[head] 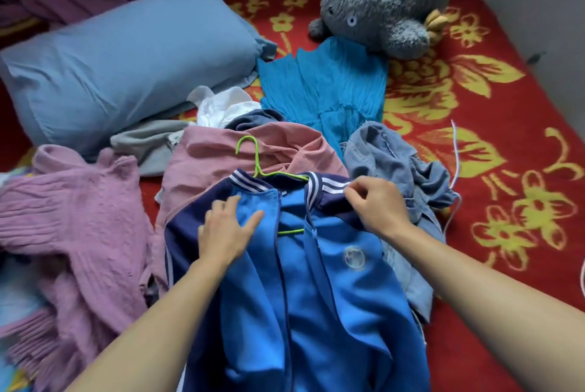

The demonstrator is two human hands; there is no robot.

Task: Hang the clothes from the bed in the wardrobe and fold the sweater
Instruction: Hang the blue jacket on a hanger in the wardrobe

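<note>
At the lower centre of the frame a blue jacket point(316, 280) lies on the bed point(493, 151), with a green hanger point(256, 163) inside its neck and the hook pointing up-frame. The left hand point(226, 227) presses flat on the front panel, its grip slack, fingers straight. The right hand point(376, 204) has its grip pinched on the jacket's striped collar. A pink sweater point(72, 217) lies crumpled at the lower left.

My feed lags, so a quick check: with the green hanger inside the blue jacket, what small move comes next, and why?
Probably seat the striped collar squarely over the green hanger. The right hand pinches that collar, the left hand lies flat on the blue jacket, and the jacket's front lies open with the hanger's bar showing.
</note>
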